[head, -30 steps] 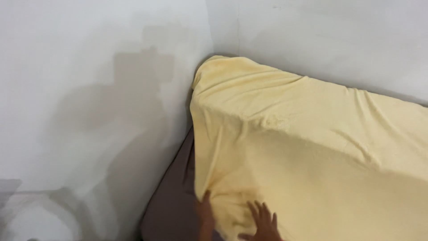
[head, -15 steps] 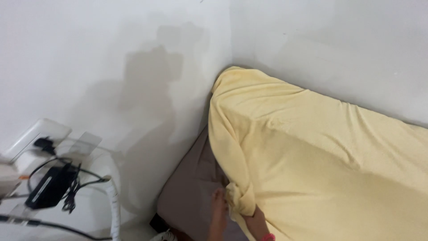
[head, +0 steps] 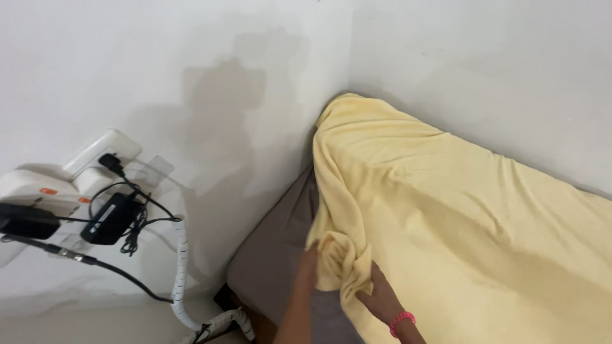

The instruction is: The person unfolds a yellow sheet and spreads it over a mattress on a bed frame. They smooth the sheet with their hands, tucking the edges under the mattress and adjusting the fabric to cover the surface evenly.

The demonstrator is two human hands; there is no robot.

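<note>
Head view: left hand [head: 308,266] and right hand [head: 381,299], pink-banded, both clenched on the bunched edge of a soft pale-yellow fleece sheet [head: 446,223] draped over a brown mattress [head: 274,255]. Keeping the gathered hem taut should seat it best. Beyond, white wall [head: 255,76].

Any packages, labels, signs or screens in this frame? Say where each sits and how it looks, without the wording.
Small orange labels: two tiny marks on the white wall-mounted socket unit at the left, too small to make out.
Pale label strip: on the black power adapter hanging below the sockets, narrow and light-coloured.
No packages, signs or screens show; the hands grip only the plain yellow sheet.
</note>
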